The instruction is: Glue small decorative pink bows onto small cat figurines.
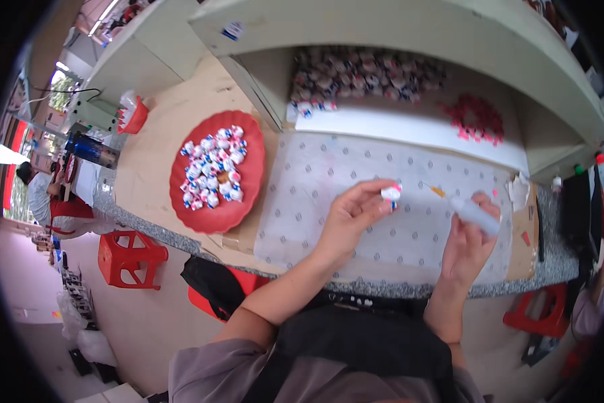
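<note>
One small toy (390,194), white with blue and pink, is above patterned sheet (302,225), pinched between thumb and fingers of left hand (353,213). I judge it light, stiff, maybe smooth; best hold is by sides. Right hand (466,247) wraps squeeze bottle (476,216) with needle tip (438,191); wall probably soft, I would press gently. Red plate (254,161) with similar toys (208,144) stands on table (147,171). Shelf (355,122) keeps pink pieces (478,121). Room: red stool (132,260), co-worker (43,191) at left.
</note>
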A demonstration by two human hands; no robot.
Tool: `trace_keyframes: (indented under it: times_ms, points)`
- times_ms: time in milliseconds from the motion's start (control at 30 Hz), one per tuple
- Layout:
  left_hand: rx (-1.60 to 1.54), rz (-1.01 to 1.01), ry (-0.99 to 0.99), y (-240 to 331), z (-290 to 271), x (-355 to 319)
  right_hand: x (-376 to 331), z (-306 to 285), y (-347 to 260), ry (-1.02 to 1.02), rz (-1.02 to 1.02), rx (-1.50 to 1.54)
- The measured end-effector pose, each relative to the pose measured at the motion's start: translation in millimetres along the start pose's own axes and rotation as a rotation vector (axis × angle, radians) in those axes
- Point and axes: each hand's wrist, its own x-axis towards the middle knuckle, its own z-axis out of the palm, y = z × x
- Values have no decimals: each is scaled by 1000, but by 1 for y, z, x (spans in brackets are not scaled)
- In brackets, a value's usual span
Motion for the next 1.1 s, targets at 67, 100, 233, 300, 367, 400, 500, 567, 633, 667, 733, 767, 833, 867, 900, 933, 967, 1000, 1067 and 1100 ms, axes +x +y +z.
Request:
trace_keyframes:
  times_ms: [67,100,233,300,367,400,500,567,633,667,733,767,833,867,900,933,967,1000,1067,1100]
  points:
    - [4,11,17,-6,-6,1,5,-2,0,-47,-16,5]
    - [-19,24,35,-5,-5,3,6,-1,3,-36,-86,-76]
    - [-11,-7,61,-8,-10,7,2,-4,12,-150,-318,-374]
    - [-3,12,86,-8,-11,5,-3,-5,15,-239,-406,-479]
    - [-5,-2,90,-9,-12,4,-6,-3,15,-280,-406,-491]
    - [3,9,73,-10,-13,3,-7,-3,14,-322,-422,-517]
    - [2,19,67,-9,-9,1,-11,-1,14,-349,-437,-530]
    - [-4,18,79,-9,-9,0,-15,0,13,-353,-395,-622]
    - [24,35,68,-9,-8,-1,-15,0,14,-353,-397,-617]
    - [24,33,69,-9,-8,-1,-15,0,14,-353,-402,-611]
    - [27,38,61,-8,-7,-1,-15,0,13,-356,-398,-612]
    - [27,38,62,-8,-7,-1,-15,1,13,-359,-395,-613]
    - [39,35,50,-9,-8,0,-11,2,15,-372,-421,-585]
    - [37,33,51,-9,-9,1,-10,2,16,-385,-449,-556]
    - [49,35,52,-9,-9,1,-10,2,16,-385,-448,-555]
    - [60,38,54,-9,-9,1,-10,2,16,-391,-447,-550]
    - [61,37,54,-9,-9,0,-10,2,16,-398,-446,-546]
    - [71,46,61,-9,-8,0,-10,2,16,-397,-445,-546]
    - [81,54,69,-9,-8,0,-10,2,15,-403,-445,-560]
    - [81,56,71,-9,-8,1,-10,2,14,-402,-446,-561]
